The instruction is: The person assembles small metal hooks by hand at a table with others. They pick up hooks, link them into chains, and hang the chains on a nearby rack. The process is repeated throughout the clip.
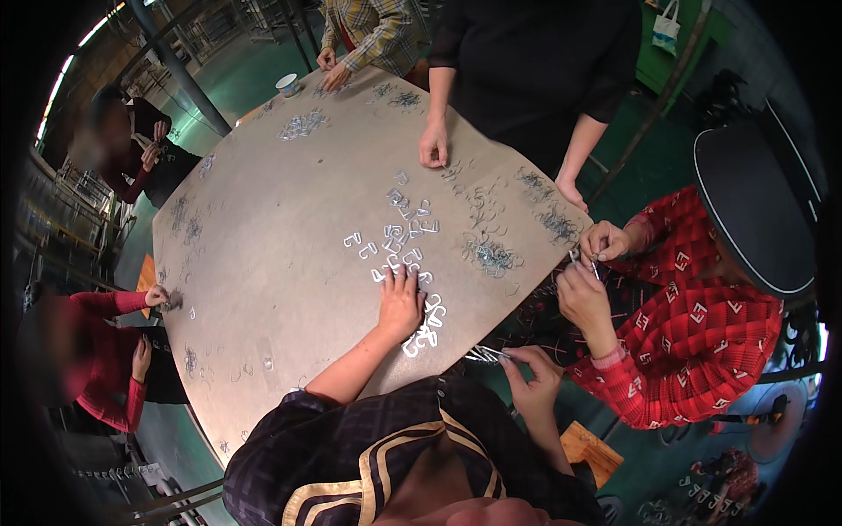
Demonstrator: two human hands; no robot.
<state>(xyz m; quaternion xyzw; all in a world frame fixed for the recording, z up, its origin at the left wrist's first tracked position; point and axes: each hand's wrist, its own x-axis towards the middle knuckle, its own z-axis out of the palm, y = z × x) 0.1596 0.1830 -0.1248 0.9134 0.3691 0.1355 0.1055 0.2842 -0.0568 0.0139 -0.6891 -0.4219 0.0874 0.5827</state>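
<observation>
My left hand (402, 305) lies palm down on the table, its fingers stretched over a loose strip of shiny metal hooks (395, 237). More of these bent hooks (424, 337) lie beside its wrist, toward the near edge. Just off that edge, my right hand (533, 379) is closed, pinching a small bunch of metal hooks (484, 353) between thumb and fingers. How many it holds is too small to make out.
Around the large brown table (289, 228) several people work with similar pieces. A co-worker in a red patterned top (693, 342) sits close on my right. Piles of thin wire pieces (491, 254) lie at the right, and a white tub (287, 85) stands at the far edge.
</observation>
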